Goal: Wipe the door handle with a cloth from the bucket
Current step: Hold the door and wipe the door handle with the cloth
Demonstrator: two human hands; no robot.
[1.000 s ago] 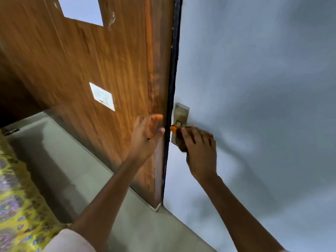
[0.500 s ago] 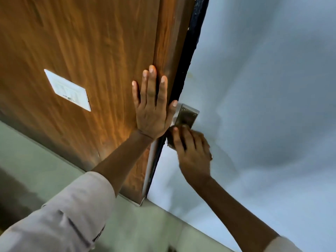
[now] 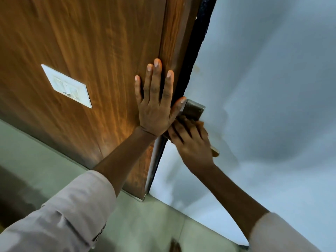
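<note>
Hands have closed in on the door edge over the last second. The left hand point(image 3: 154, 104), which a moment ago only hovered near the wooden panel point(image 3: 91, 51), now lies flat on it with the fingers spread and straight, holding nothing, its thumb reaching across the dark door edge point(image 3: 192, 57) to touch the metal backplate point(image 3: 194, 110). That looks like bracing, so the door does not swing under the rubbing.

The right hand point(image 3: 190, 140) is curled down over the door handle point(image 3: 215, 152), just below the backplate on the pale blue door face point(image 3: 263, 88). Only the brassy tip of the lever shows past the knuckles at the right. A second ago a scrap of orange showed at the fingertips; now no cloth shows, and I cannot tell whether it is bunched under the palm. My guess is the wiping is well under way.

On the panel to the left sits a white switch plate point(image 3: 66, 86). No bucket or other container is anywhere in view, so nothing can be said of its contents.
</note>
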